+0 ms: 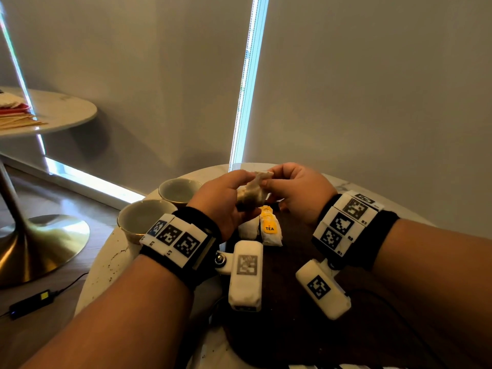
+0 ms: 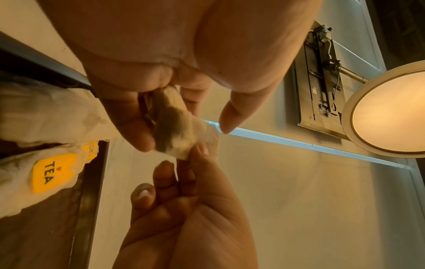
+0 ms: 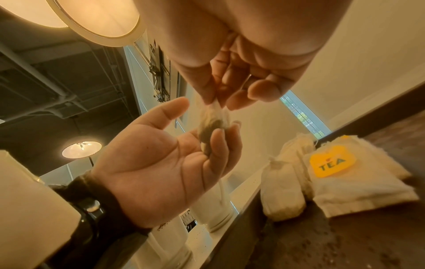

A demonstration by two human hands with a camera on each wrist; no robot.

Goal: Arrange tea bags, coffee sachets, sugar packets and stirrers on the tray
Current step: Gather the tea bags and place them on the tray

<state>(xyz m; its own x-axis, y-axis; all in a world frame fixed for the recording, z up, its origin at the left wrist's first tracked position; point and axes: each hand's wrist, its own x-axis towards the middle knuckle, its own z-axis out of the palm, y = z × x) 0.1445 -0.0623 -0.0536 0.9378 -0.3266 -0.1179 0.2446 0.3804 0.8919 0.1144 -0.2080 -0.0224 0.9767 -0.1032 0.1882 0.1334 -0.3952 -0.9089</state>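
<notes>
A crumpled tea bag (image 1: 253,191) hangs in the air between both hands, above the far end of the dark tray (image 1: 287,339). My left hand (image 1: 234,187) cups its lower part with curled fingers (image 3: 216,143), the thumb standing free. My right hand (image 1: 279,182) pinches the bag's top edge (image 3: 214,107). Below them two more tea bags lie side by side on the tray: one with a yellow TEA tag (image 1: 270,230) and a plain one (image 1: 249,229). The left wrist view shows the held tea bag (image 2: 181,131) and the tagged bag (image 2: 46,172).
Two pale cups (image 1: 143,219) (image 1: 178,190) stand on the round marble table left of the tray. A second table at far left carries wooden stirrers (image 1: 18,122) and red packets (image 1: 13,107). A power adapter (image 1: 29,304) lies on the floor.
</notes>
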